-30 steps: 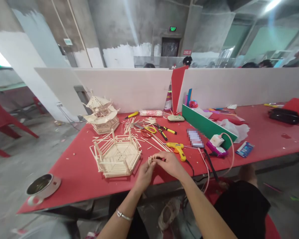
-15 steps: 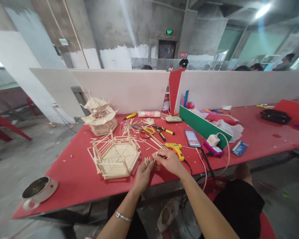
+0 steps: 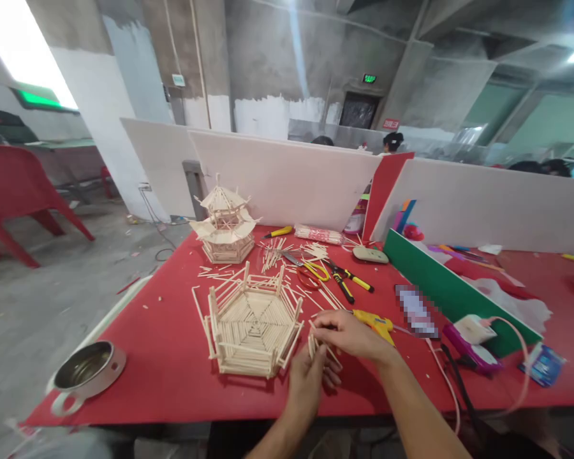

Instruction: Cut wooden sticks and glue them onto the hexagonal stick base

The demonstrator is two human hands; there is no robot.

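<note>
Head view: my left hand is curling mostly closed, thumb pressing toward the fingers, and is gripping a small bunch of short pale sticks. My right hand is coming across from the right with its fingers bent, thumb and fingertips nearly meeting at the top of that bunch. It's looking like a pinch, but I'm not able to tell whether it is holding a stick of its own. Both hands are staying close together over the near part of the red worktop.

The hexagonal stick frame is lying flat just left of my left hand, short posts standing up around its edge. A tiered stick pagoda is standing behind it. Loose sticks are scattering across the middle, with scissors and pliers lying near them. A yellow glue gun is resting just beyond my right hand, partly hidden by it. A phone is lying further right, beside the green board. A mug is sitting at the left edge, well apart from my hands.
</note>
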